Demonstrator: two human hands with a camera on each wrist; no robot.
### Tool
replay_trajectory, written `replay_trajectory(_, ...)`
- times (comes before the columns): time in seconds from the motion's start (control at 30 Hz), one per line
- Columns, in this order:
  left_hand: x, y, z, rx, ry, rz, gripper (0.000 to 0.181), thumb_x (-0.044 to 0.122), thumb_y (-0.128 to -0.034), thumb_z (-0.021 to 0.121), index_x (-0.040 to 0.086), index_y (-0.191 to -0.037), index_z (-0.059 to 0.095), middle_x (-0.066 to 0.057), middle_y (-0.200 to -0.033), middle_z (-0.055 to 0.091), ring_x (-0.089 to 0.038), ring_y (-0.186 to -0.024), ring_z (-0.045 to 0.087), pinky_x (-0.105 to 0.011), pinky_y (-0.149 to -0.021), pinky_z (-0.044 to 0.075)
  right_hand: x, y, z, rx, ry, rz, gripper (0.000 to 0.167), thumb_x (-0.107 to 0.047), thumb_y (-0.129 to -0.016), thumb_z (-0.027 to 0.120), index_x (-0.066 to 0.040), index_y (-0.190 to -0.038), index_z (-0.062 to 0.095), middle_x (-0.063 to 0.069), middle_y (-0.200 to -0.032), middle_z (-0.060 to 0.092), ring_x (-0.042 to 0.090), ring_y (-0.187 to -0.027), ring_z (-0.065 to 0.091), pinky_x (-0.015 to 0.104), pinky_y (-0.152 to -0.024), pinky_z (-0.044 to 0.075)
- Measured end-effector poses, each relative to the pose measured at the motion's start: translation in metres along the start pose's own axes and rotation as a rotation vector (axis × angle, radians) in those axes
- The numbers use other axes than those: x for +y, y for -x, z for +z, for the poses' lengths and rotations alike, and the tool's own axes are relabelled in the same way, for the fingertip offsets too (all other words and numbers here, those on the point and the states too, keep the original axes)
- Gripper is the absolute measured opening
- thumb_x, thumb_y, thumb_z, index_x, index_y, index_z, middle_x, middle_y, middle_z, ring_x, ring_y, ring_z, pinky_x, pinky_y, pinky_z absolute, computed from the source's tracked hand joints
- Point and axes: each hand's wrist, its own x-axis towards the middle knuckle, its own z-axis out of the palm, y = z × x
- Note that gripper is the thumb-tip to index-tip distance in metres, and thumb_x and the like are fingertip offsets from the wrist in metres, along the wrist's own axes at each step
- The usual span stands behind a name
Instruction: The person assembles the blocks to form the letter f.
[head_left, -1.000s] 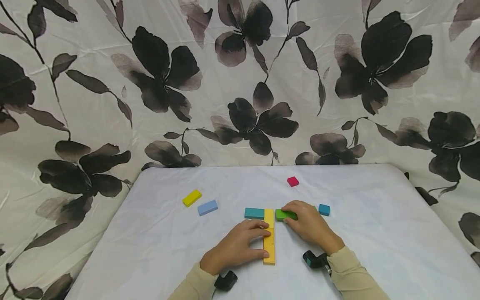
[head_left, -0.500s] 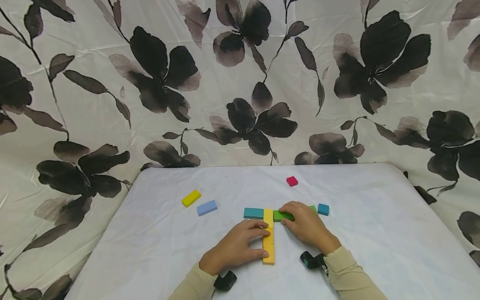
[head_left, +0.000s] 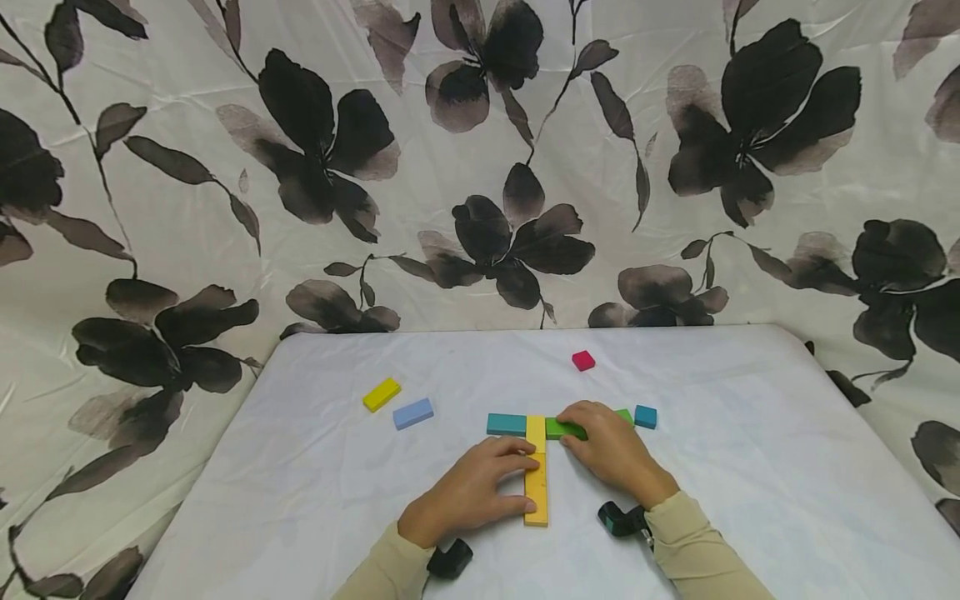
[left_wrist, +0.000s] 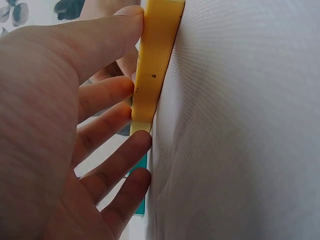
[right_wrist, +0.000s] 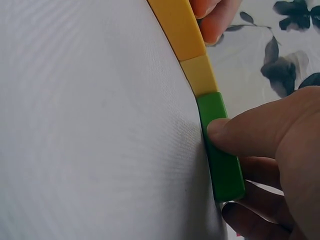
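Note:
In the head view my left hand (head_left: 480, 487) rests its fingertips and thumb on a long orange-yellow block (head_left: 536, 492). Its fingers look nearly straight in the left wrist view, touching the face of that block. A shorter pale yellow block (head_left: 536, 432) continues the line at the far end. Against its left side lies a teal block (head_left: 507, 424). My right hand (head_left: 615, 450) pinches a green block (right_wrist: 225, 170) between thumb and fingers. The green block's end meets the pale yellow block's right side, forming a T with the others. Part of the green block is hidden by the hand.
Just beyond the right hand show a lighter green piece (head_left: 625, 415), partly hidden, and a small blue block (head_left: 646, 417). A red block (head_left: 583, 361) lies farther back. To the left are a yellow block (head_left: 382, 395) and a light blue block (head_left: 413, 414) on the white tabletop (head_left: 300, 500).
My right hand has slid the green block left, closing the small gap to the pale yellow block. My left hand has stayed on the orange-yellow block.

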Motion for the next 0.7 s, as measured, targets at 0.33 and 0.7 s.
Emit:
replay_trajectory(0.33, -0.0008, -0.0008, 0.0002, 0.0, 0.002, -0.005, 0.054, 0.058, -0.0894, 0.067, 0.025, -0.132, 0.066, 0.012, -0.141, 0.052, -0.012, -0.132, 0.046, -0.039, -0.109, 0.04, -0.0011, -0.0005, 0.0003, -0.003, 0.003, 0.017, 0.032, -0.02, -0.087, 0.08, -0.013, -0.118, 0.073, 0.001, -0.12, 0.068, 0.022, -0.115, 0.06, 0.045, -0.1, 0.049)
replay_trajectory(0.7, -0.0028, -0.0012, 0.0018, 0.001, 0.0, 0.006, 0.054, 0.057, -0.0898, 0.067, 0.025, -0.133, 0.066, 0.012, -0.141, 0.051, -0.012, -0.132, 0.045, -0.039, -0.109, 0.04, -0.0002, -0.0007, 0.0, -0.013, -0.019, 0.019, 0.033, -0.019, -0.088, 0.079, -0.012, -0.119, 0.073, 0.003, -0.122, 0.067, 0.024, -0.118, 0.06, 0.047, -0.101, 0.048)
